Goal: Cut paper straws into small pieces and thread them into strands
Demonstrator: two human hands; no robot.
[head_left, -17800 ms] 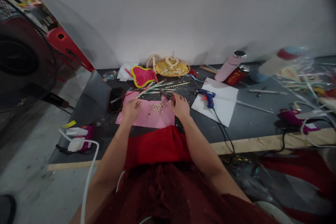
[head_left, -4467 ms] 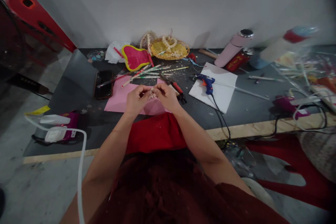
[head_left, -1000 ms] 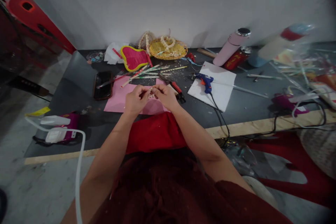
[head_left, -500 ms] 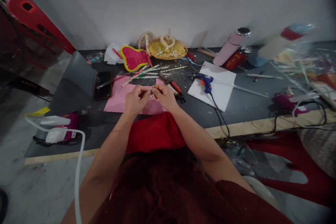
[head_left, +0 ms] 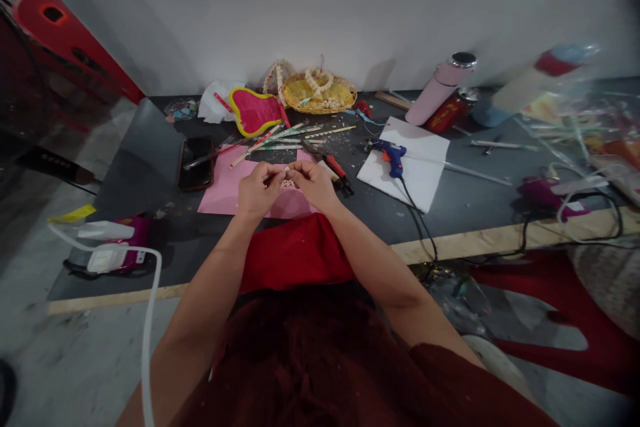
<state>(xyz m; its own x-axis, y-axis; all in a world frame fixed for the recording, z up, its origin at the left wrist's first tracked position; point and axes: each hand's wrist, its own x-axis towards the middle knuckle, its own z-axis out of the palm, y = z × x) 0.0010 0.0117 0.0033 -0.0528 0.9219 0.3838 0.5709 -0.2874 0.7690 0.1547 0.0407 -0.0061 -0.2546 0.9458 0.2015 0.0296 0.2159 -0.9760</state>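
My left hand [head_left: 257,190] and my right hand [head_left: 315,183] meet over a pink sheet [head_left: 223,190], thumbs and forefingers pinched together. Between the fingertips is a tiny whitish piece, too small to name. Just under them lies a little heap of small pale pieces [head_left: 287,184] on the sheet. Red-handled pliers [head_left: 336,172] rest right beside my right hand. Beyond my hands several thin printed sticks or straws [head_left: 280,140] lie in a loose pile. A red cloth [head_left: 297,253] spreads between my forearms at the table's edge.
Left of the sheet lies a phone [head_left: 196,161]. To the right, a blue glue gun [head_left: 393,157] rests on a white board [head_left: 430,177], its cord running over the edge. Against the wall stand a yellow basket [head_left: 300,99], a pink flask [head_left: 440,90] and a red can [head_left: 453,110].
My fingertips have shifted very slightly, and more of the pale pieces beneath them shows. Everything else on the table stays where it was.
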